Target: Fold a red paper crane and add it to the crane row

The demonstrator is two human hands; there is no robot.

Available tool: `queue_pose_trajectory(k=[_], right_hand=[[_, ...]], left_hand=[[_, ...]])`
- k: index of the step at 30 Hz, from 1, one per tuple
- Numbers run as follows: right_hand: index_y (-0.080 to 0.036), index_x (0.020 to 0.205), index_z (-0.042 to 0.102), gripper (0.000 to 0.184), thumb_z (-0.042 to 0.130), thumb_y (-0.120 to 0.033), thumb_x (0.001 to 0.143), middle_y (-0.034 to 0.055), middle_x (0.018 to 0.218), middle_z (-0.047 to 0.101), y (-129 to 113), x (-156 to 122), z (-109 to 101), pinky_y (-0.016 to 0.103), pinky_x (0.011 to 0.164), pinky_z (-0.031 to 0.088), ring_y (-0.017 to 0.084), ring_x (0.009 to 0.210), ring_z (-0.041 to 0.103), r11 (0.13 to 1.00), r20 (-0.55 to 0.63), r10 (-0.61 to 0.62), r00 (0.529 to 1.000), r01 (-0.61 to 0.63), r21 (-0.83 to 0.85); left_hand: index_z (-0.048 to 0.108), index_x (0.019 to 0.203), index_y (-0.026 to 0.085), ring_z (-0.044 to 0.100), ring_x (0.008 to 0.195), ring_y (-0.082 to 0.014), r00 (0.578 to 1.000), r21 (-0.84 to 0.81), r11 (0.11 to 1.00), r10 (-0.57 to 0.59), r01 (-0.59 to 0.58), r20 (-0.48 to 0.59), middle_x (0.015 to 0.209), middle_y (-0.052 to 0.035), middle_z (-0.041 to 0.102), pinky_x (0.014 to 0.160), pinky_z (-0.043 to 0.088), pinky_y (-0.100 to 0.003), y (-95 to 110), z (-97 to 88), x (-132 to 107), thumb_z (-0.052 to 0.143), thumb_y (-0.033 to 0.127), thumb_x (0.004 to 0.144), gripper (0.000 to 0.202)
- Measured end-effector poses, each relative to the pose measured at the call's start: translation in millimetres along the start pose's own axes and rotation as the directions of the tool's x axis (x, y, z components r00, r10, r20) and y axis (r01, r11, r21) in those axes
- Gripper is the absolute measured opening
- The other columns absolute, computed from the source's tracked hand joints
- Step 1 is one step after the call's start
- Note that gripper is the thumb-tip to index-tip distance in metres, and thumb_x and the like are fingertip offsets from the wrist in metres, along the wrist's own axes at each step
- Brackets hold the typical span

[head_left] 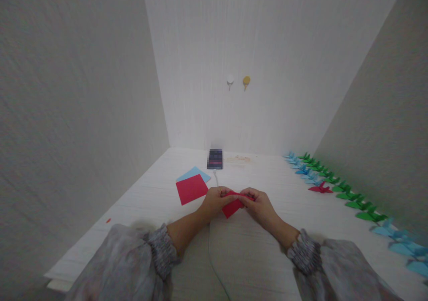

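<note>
Between my hands is a piece of red paper [232,208], partly folded, held just above the white table. My left hand [214,201] pinches its left side with thumb and fingers; a ring shows on one finger. My right hand [259,204] grips the opposite edge, its thumb pressed on top. The fingers cover much of the upper fold. To the left of my left hand lies a flat red sheet [191,189], overlapping a light blue sheet [194,172] on the table.
A phone-like device [215,159], blurred out, lies at the back with a white cable [214,265] running toward me. Rows of folded paper cranes, green [356,201], blue [302,171] and one red [321,188], line the right side. Two hooks [246,81] hang on the wall. A small orange scrap [108,220] lies left.
</note>
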State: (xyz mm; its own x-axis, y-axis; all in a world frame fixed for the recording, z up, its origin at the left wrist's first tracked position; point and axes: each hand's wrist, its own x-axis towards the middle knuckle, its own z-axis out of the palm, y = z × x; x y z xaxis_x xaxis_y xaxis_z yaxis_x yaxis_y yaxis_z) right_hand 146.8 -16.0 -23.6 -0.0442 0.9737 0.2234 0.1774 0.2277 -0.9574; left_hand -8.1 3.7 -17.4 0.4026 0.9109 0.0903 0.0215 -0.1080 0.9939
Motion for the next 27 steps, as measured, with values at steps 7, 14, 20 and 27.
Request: queue_pose_trajectory(k=[7,14,20,27], right_hand=[[-0.016,0.065,0.057,0.018,0.06,-0.033,0.065,-0.0027,0.051,0.055,0.2,-0.9,-0.6,0.022,0.045,0.036,0.009,0.046,0.048,1.0,-0.014,-0.02,1.0,0.02,-0.023],[-0.016,0.064,0.057,0.017,0.06,-0.033,0.066,-0.0025,0.051,0.056,-1.4,-1.5,-0.3,0.022,0.047,0.037,0.01,0.047,0.049,1.0,-0.01,-0.02,1.0,0.019,-0.007],[-0.016,0.065,0.059,0.017,0.059,-0.034,0.066,-0.0024,0.051,0.056,-3.1,-2.5,-1.3,0.023,0.048,0.039,0.01,0.047,0.05,0.999,0.018,-0.017,1.0,0.017,0.043],[-0.016,0.063,0.06,0.017,0.064,-0.033,0.063,-0.0016,0.051,0.058,-1.7,-2.4,-1.8,0.022,0.048,0.039,0.01,0.048,0.051,0.997,-0.009,-0.032,0.999,0.033,0.07]], left_hand=[[0.061,0.073,0.012,0.054,0.056,-0.011,1.0,-0.053,0.999,-0.001,0.001,0.004,0.067,-0.0057,0.064,0.052,0.039,-0.021,-3.6,-0.3,1.1,0.058,0.04,0.063,0.03],[0.061,0.068,0.012,0.049,0.049,-0.0084,1.0,-0.064,0.998,0.005,-0.007,-0.029,0.058,-0.0022,0.06,0.048,0.035,-0.02,-1.1,0.9,-0.2,0.055,0.04,0.067,0.029],[0.059,0.068,0.012,0.049,0.05,-0.0084,0.999,-0.065,0.998,0.025,-0.027,-0.034,0.059,-0.0023,0.06,0.049,0.035,-0.02,0.3,0.9,-0.3,0.057,0.037,0.066,0.026],[0.058,0.068,0.012,0.051,0.05,-0.0084,0.999,-0.085,0.996,0.035,-0.036,-0.013,0.059,-0.0015,0.061,0.049,0.036,-0.02,1.2,0.6,-1.3,0.061,0.034,0.062,0.022]])
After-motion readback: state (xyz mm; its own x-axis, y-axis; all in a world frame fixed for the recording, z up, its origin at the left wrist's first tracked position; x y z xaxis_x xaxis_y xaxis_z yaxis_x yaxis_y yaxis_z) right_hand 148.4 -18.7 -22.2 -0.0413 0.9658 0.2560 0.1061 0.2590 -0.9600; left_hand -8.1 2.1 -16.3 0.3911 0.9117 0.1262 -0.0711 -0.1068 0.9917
